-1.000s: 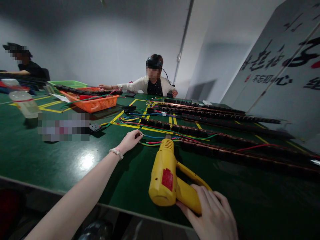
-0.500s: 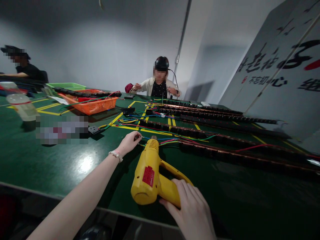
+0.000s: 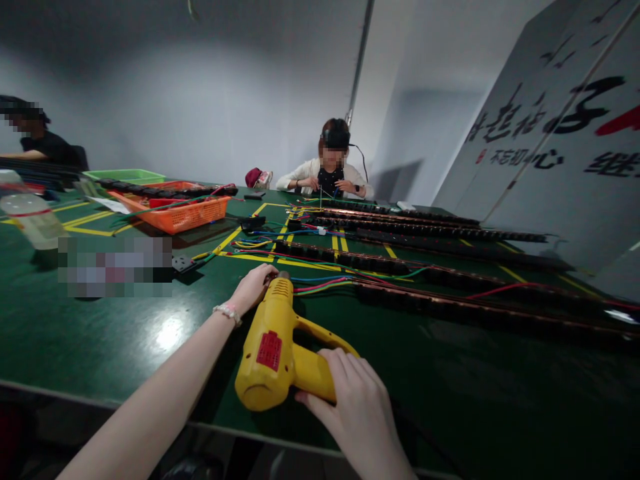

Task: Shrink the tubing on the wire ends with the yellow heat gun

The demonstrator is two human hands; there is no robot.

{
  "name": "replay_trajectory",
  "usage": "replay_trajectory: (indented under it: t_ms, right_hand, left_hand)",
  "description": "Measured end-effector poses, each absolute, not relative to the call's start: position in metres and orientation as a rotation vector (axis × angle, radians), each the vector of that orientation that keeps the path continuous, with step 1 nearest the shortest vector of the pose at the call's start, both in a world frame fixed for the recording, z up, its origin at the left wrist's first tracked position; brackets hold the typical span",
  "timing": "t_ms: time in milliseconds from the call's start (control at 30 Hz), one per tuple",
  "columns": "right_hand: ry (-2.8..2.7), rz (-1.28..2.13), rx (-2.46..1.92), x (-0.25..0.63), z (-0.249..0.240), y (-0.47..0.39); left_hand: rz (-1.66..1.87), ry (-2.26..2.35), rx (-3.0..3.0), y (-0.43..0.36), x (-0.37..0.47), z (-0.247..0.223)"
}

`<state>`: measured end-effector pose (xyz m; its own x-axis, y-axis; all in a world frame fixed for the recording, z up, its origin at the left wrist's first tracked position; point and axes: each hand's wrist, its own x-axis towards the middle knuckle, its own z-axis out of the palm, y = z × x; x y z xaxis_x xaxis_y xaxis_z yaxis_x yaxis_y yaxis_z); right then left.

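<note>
A yellow heat gun [image 3: 270, 353] with a red label is gripped by its handle in my right hand [image 3: 355, 400]. Its nozzle points away from me and sits close beside my left hand [image 3: 256, 285]. The left fingers are pinched together at the ends of coloured wires [image 3: 325, 285]; the gun's nozzle partly hides the fingertips and the wire ends. Blue, red and green-yellow wires run right from there to a long dark wiring strip [image 3: 450, 308] with copper-coloured edges lying on the green table [image 3: 210, 380].
More long strips [image 3: 400, 228] lie across the table beyond. An orange basket [image 3: 200, 215] holding a strip stands at the back left, near a green tray [image 3: 135, 176] and a clear bottle [image 3: 37, 223]. One co-worker [image 3: 333, 167] sits opposite; another [image 3: 45, 143] is at far left.
My right hand has carried the heat gun left, bringing its nozzle against or very near my left fingers. The co-worker opposite has brought both hands together in front of the chest.
</note>
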<state>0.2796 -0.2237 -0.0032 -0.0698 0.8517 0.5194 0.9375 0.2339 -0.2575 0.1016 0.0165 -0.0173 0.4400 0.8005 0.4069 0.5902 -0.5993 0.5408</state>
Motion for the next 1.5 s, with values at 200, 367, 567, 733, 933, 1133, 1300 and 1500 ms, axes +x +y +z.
replay_trajectory:
  t_ms: [200, 367, 567, 733, 933, 1133, 1300, 1500]
  right_hand:
    - [-1.946, -0.110, -1.652, 0.282, -0.005, -0.228]
    - [-1.978, -0.045, -1.629, 0.284, 0.000, -0.232]
    - [-1.934, -0.003, -1.645, 0.289, 0.002, -0.236]
    - [-1.922, -0.039, -1.673, 0.301, 0.003, -0.240]
    - [-1.942, -0.136, -1.721, 0.320, 0.003, -0.246]
    - [-1.936, -0.301, -1.740, 0.342, 0.001, -0.255]
    - [-1.946, -0.452, -1.745, 0.356, -0.002, -0.266]
    - [-1.925, -0.573, -1.743, 0.361, -0.004, -0.273]
  left_hand:
    - [0.935, 1.187, 2.373, 0.016, 0.101, -0.017]
    - [0.902, 1.211, 2.400, 0.018, 0.100, -0.017]
    - [0.873, 1.213, 2.428, 0.015, 0.099, -0.015]
    - [0.869, 1.228, 2.446, 0.013, 0.100, -0.015]
    - [0.872, 1.243, 2.454, 0.014, 0.100, -0.017]
    - [0.871, 1.258, 2.456, 0.013, 0.100, -0.016]
    - [0.874, 1.270, 2.436, 0.011, 0.100, -0.014]
    - [0.865, 1.255, 2.437, 0.010, 0.101, -0.013]
